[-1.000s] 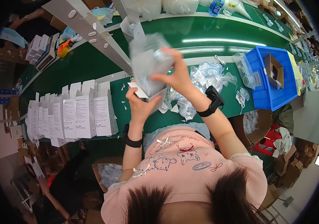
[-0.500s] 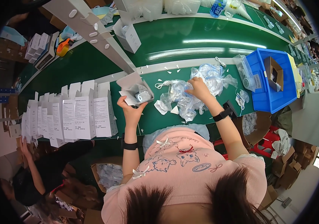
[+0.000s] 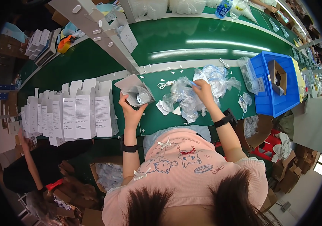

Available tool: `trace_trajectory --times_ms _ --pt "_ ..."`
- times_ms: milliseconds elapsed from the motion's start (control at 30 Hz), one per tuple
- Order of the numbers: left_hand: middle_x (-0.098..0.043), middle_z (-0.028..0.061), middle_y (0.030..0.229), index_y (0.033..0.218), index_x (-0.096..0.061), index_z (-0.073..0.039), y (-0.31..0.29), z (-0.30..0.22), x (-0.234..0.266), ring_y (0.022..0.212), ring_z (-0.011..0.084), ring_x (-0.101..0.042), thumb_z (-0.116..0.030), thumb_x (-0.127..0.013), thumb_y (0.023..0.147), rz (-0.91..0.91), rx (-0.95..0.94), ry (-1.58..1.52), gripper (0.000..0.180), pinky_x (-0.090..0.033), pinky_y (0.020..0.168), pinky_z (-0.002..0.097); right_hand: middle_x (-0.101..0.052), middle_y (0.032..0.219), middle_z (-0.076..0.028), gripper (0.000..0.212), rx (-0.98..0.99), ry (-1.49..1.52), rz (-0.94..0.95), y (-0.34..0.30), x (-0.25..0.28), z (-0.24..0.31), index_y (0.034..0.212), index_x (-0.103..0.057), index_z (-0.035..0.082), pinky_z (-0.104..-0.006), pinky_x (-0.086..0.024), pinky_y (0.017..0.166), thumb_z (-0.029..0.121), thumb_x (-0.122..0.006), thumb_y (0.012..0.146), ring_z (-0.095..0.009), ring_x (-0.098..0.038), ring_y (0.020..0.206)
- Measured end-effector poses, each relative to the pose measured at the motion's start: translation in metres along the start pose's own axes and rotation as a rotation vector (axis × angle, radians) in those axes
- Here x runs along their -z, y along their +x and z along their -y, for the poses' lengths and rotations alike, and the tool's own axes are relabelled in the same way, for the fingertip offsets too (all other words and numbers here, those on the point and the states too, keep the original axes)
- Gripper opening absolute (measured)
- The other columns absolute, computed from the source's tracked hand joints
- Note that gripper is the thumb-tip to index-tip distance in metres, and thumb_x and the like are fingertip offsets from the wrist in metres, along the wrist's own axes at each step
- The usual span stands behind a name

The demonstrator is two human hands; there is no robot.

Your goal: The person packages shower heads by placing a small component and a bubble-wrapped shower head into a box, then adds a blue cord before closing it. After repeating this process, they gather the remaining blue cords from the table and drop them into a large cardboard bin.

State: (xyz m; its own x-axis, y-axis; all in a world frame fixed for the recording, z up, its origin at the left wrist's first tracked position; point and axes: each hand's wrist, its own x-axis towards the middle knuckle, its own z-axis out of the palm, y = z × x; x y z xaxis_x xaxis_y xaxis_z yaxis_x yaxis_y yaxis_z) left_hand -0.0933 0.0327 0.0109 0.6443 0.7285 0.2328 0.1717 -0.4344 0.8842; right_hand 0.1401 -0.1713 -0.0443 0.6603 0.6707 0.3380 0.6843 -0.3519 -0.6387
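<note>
My left hand [image 3: 131, 113] grips an opened white box [image 3: 128, 81] from its near side, thumb and fingers around its lower edge. Inside the box lies a white device [image 3: 143, 97] in clear plastic. To the right, my right hand [image 3: 205, 93] is closed on a clear plastic bag [image 3: 186, 82] at the top of a heap of bagged items [image 3: 189, 107]. Its fingertips partly hide what they pinch. A small coiled white cable [image 3: 164, 85] lies just beyond the heap, and another cable [image 3: 224, 63] lies farther back.
Several white boxes with raised flaps [image 3: 85, 113] stand in a row at left. A blue bin [image 3: 264, 94] holding a brown carton [image 3: 277, 77] is at right. A metal post [image 3: 112, 45] rises behind my left hand. At lower left is another person's arm [image 3: 31, 162].
My right hand has shifted slightly within the heap and pulled up part of a plastic bag. The box in my left hand has tilted a little and moved slightly left.
</note>
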Motion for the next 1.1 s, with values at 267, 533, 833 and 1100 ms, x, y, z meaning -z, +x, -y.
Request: trace_trajectory --times_ms 267,533,833,1100 --pt "-0.024 0.0196 0.128 0.115 -0.022 -0.009 0.006 0.003 -0.001 0.116 0.0288 -0.032 -0.003 -0.076 0.057 0.008 -0.049 -0.016 0.079 -0.026 0.098 0.0359 -0.054 0.066 0.002 0.037 -0.844 0.833 0.095 0.006 0.027 0.001 0.116 -0.049 0.006 -0.0159 -0.036 0.05 0.007 -0.057 0.08 -0.003 -0.05 0.06" --pt "-0.022 0.0176 0.132 0.113 -0.033 -0.007 0.007 -0.012 0.006 0.116 0.0272 -0.034 -0.006 -0.075 0.059 -0.009 -0.056 -0.053 0.068 -0.028 0.096 0.036 -0.056 0.082 -0.002 0.052 -0.905 1.09 0.228 0.018 0.05 0.054 0.123 -0.041 0.005 -0.0178 -0.041 0.057 0.0 -0.06 0.075 -0.005 -0.052 0.07" --pt "-0.052 0.014 0.111 0.07 -0.059 0.002 0.02 -0.041 0.016 0.085 0.0176 -0.056 -0.002 -0.068 0.065 -0.173 0.26 0.066 0.012 -0.043 0.075 0.0272 -0.054 0.099 -0.006 0.024 -0.077 0.938 0.184 0.053 0.008 0.166 0.099 -0.054 0.004 -0.0246 -0.048 0.07 0.002 -0.06 0.076 -0.013 -0.056 0.085" --pt "-0.056 0.0116 0.103 0.076 -0.059 0.004 0.027 -0.027 0.02 0.08 0.0121 -0.054 0.0 -0.066 0.068 -0.222 0.367 -0.065 0.011 -0.042 0.07 0.022 -0.052 0.098 -0.01 0.03 0.763 0.111 0.378 0.058 -0.036 0.173 0.092 -0.057 0.003 -0.0385 -0.042 0.082 0.014 -0.066 0.066 -0.028 -0.047 0.103"
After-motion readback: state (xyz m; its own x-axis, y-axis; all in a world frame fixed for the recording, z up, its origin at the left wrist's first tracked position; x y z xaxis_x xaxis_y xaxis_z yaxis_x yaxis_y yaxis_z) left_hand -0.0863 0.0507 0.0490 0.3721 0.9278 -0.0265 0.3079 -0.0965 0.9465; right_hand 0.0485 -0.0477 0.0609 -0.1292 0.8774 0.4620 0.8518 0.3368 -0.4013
